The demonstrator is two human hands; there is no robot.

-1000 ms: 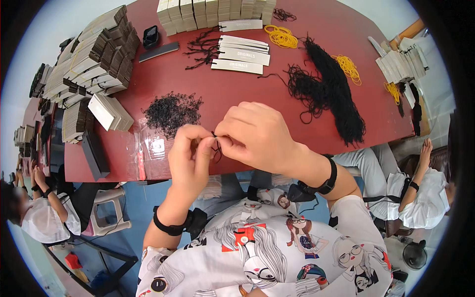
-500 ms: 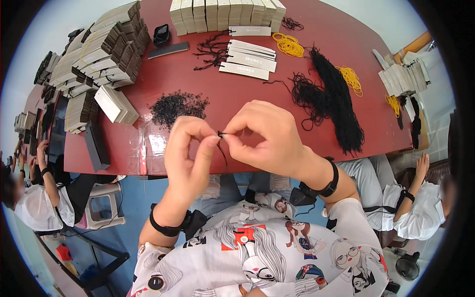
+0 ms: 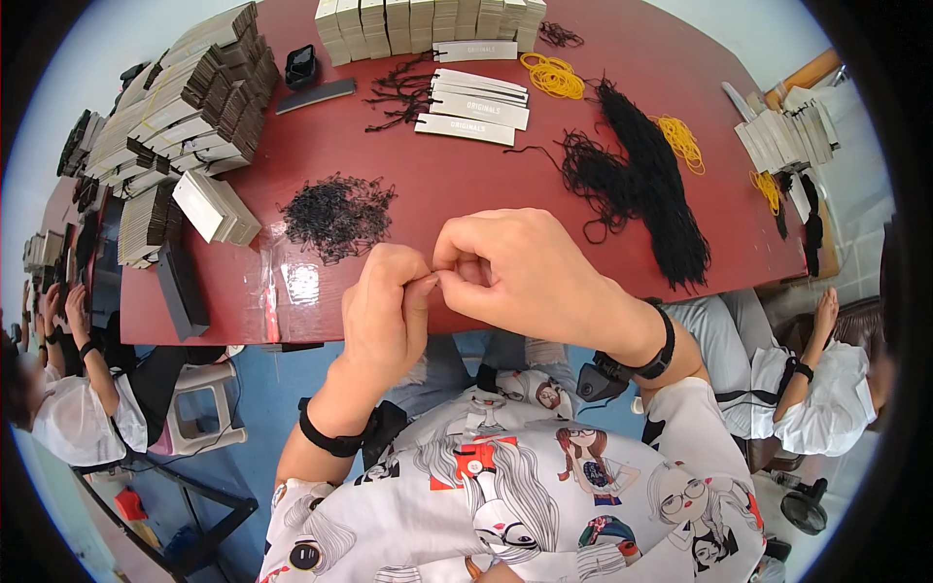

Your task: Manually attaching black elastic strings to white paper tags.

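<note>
Seeing left hand [image 3: 384,311] and right hand [image 3: 530,272] pinched fingertip to fingertip by the worktop's [image 3: 466,185] 6 o'clock edge, likely for fine control. Looks like a narrow grip both sides, probably on some black cord, though too hidden between the tips to describe. Also spotting loose black loops [image 3: 338,219] at 10 o'clock from there, thin, tangled, presumably heaped for easy reach.
</note>
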